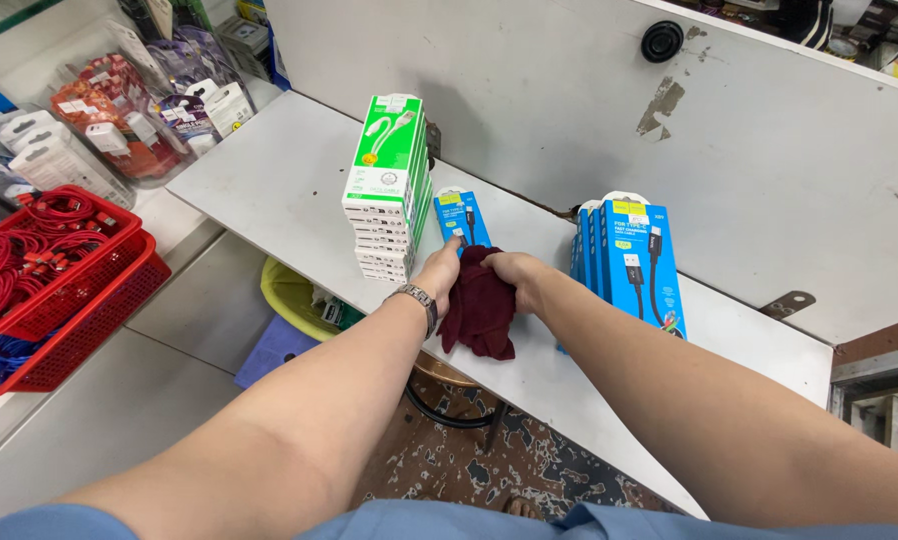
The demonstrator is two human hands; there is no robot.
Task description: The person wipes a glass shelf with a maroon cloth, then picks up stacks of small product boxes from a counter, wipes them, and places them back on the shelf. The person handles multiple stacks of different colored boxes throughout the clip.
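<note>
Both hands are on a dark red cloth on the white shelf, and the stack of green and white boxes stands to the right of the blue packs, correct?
Not quite. In the head view the stack of green and white boxes stands left of the blue packs. The rest holds: left hand and right hand on the dark red cloth on the white shelf.

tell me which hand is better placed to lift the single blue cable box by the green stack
Left, probably. The left hand already has fingertips on the blue cable box, beside the green stack. The right hand is gripping the dark red cloth.

A crumpled dark red cloth (480, 305) hangs over the shelf edge between both hands, with 1 blue cable box (462, 217) lying flat just beyond the left fingertips.
</note>
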